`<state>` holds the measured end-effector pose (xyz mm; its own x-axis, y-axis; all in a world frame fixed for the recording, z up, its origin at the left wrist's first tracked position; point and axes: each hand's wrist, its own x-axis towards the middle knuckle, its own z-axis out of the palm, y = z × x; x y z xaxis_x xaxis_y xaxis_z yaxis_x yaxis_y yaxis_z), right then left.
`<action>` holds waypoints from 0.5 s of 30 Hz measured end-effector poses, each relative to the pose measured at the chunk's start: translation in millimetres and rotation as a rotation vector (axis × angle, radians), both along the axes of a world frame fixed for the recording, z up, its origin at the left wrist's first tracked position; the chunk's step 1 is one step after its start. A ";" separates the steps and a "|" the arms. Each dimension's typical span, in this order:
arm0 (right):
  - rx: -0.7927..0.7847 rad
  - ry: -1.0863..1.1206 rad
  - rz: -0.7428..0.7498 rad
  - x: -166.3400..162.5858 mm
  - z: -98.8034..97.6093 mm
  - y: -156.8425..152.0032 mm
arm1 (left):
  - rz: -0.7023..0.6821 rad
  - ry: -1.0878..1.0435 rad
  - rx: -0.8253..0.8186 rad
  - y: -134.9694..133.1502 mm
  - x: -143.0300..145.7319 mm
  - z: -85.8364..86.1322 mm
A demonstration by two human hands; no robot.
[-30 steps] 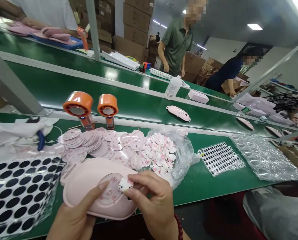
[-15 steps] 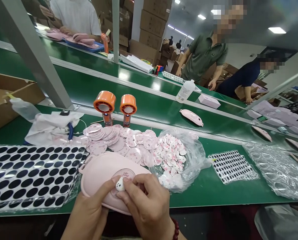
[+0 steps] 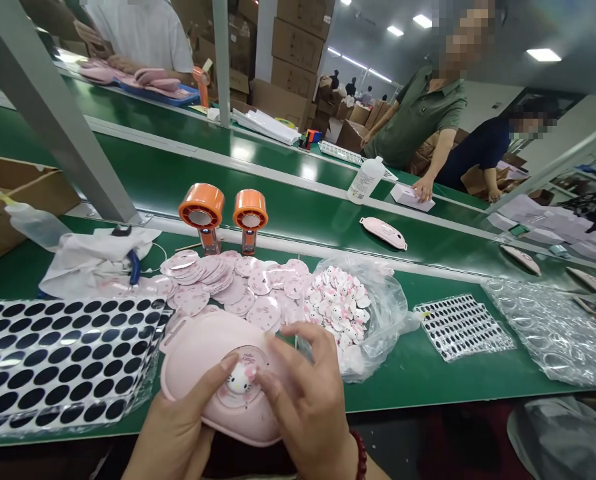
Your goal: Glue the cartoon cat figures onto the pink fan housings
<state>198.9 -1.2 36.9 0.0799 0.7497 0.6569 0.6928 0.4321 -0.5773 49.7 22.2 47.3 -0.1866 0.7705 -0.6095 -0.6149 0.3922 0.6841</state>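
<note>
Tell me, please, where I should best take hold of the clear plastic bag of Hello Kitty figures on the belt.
Grip the bag's gathered end, coming from the right: it juts out onto the green belt, clear of the figures, while the left side crowds the pink discs and the right hand.

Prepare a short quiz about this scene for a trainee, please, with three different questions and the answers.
1. True or false: the cat figure sits on the pink device, between the left hand and the right hand.
2. What is on the right wrist? A) a watch B) red beads C) a glove
3. What holds the pile of cat figures?

Key: 1. True 2. B 3. a clear bag
</note>
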 end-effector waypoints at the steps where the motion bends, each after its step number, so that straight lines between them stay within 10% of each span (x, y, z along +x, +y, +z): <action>1: -0.125 0.117 -0.006 2.3 -1.7 0.1 | -0.012 0.025 0.033 0.8 -1.6 -1.0; 5: -0.415 0.451 0.091 2.3 -7.4 1.2 | -0.058 0.055 0.050 -0.2 -3.3 -0.2; 15: -0.301 0.472 0.064 1.6 -13.5 7.1 | -0.186 0.112 0.044 3.3 3.2 1.4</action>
<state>200.4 5.9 23.4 0.2613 0.9117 0.3171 0.3068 0.2330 -0.9228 52.9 25.5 48.6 -0.1039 0.8233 -0.5580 -0.4541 0.4599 0.7631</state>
